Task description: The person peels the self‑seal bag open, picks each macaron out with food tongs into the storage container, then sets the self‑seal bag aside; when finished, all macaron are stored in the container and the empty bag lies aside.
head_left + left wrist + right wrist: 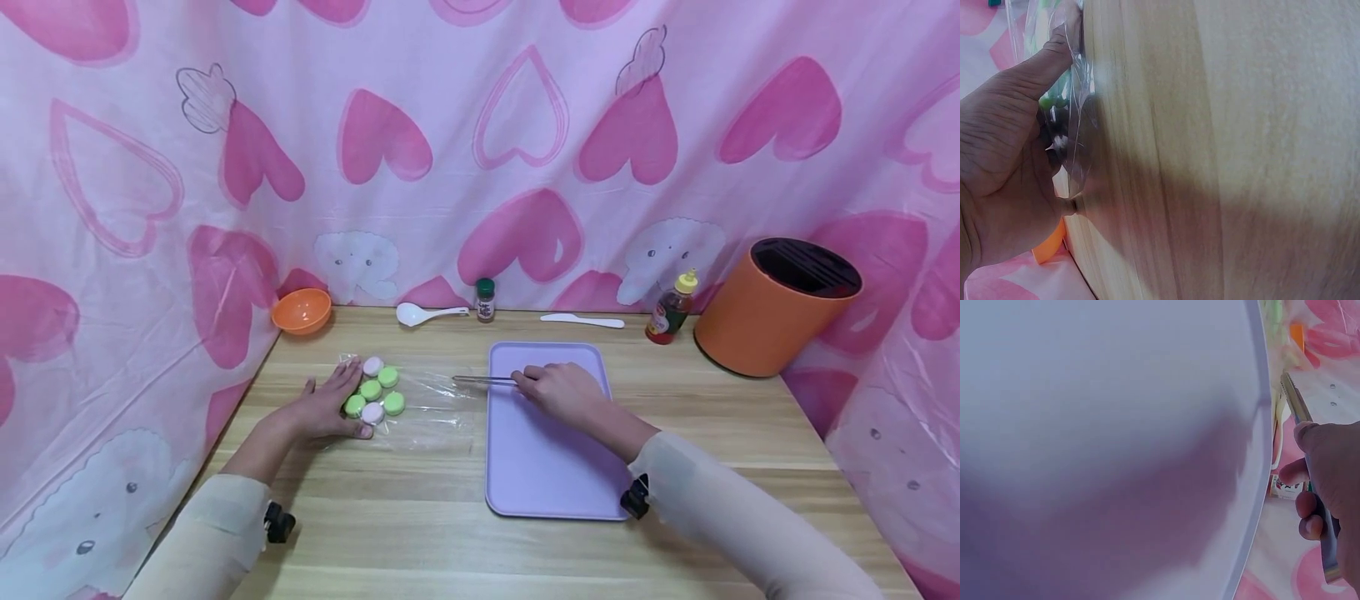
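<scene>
Several green and two pale pink macarons (371,389) lie in a clear plastic bag (435,408) on the left half of the table. My left hand (330,407) rests at the bag's left end, fingers straight along the far side and thumb along the near side of the macarons. In the left wrist view, the thumb lies against the crinkled plastic (1082,94). My right hand (562,390) holds slim metal tongs (483,380) above the lilac tray (551,475). Their serrated tips (1288,381) point left, past the tray's edge toward the bag, with nothing between them.
Along the back stand an orange bowl (302,312), a white spoon (427,313), a green-capped spice jar (485,302), a white knife (582,321) and a yellow-topped sauce bottle (666,317). An orange knife block (772,308) is at the back right. Heart-patterned curtains enclose the table.
</scene>
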Action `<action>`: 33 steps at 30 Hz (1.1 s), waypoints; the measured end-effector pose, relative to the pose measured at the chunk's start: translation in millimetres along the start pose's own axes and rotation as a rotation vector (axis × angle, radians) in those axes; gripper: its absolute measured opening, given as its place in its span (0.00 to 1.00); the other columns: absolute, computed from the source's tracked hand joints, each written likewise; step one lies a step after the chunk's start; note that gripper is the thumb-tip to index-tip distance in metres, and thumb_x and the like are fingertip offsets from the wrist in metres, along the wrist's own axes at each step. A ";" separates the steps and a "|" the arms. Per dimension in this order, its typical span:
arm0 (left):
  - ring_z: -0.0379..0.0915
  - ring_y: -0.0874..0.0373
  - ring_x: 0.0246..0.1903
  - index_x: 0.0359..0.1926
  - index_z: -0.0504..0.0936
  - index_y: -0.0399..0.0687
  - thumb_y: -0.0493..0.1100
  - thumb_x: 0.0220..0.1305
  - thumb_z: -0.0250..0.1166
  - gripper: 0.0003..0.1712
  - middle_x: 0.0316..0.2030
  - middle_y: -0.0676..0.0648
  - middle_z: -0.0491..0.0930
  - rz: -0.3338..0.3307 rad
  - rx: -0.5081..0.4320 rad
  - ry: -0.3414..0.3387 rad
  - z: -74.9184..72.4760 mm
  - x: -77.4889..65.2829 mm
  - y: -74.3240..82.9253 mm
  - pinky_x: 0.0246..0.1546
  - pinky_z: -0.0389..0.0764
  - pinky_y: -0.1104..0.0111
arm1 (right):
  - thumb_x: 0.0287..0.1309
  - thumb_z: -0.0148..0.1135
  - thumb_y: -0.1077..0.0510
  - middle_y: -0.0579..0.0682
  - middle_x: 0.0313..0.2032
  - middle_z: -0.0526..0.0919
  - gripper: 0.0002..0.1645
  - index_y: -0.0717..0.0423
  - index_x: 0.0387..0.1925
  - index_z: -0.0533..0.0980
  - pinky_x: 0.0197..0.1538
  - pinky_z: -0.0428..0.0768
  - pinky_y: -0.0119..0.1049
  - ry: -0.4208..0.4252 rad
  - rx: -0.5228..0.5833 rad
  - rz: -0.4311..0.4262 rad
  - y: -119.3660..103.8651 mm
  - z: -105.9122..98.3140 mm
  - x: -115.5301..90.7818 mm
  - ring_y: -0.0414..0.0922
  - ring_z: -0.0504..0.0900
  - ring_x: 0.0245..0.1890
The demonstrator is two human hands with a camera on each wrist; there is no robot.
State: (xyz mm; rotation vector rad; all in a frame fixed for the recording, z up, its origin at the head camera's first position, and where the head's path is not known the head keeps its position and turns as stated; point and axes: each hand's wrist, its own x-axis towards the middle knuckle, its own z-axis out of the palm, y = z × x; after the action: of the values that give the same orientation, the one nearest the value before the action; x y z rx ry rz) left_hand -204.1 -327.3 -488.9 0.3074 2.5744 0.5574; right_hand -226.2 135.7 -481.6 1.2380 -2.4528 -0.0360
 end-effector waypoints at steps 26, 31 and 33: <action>0.21 0.31 0.89 0.90 0.36 0.40 0.71 0.62 0.78 0.79 0.90 0.36 0.29 0.003 -0.005 -0.002 -1.8 -2.3 3.3 0.80 0.25 0.22 | 0.75 0.71 0.44 0.43 0.36 0.88 0.14 0.47 0.51 0.87 0.24 0.84 0.42 0.019 0.078 -0.071 -17.5 22.8 42.3 0.44 0.84 0.23; 0.20 0.31 0.89 0.90 0.36 0.39 0.69 0.62 0.79 0.79 0.90 0.36 0.29 0.019 -0.023 0.009 -1.3 -2.5 0.9 0.79 0.24 0.21 | 0.75 0.70 0.43 0.43 0.36 0.88 0.15 0.48 0.52 0.86 0.24 0.84 0.44 0.009 0.112 -0.063 -20.7 21.7 44.1 0.45 0.86 0.24; 0.21 0.31 0.89 0.90 0.36 0.39 0.68 0.62 0.79 0.79 0.90 0.35 0.29 0.030 -0.036 0.015 -0.6 -2.7 0.0 0.79 0.25 0.21 | 0.75 0.71 0.43 0.43 0.35 0.87 0.15 0.48 0.50 0.86 0.24 0.84 0.45 -0.008 0.124 -0.054 -21.3 21.2 44.7 0.46 0.86 0.23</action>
State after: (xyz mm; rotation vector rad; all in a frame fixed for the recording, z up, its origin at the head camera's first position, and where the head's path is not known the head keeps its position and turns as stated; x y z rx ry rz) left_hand -202.0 -328.3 -487.2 0.3307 2.5751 0.6182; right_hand -241.2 84.8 -490.5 1.3581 -2.4604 0.0987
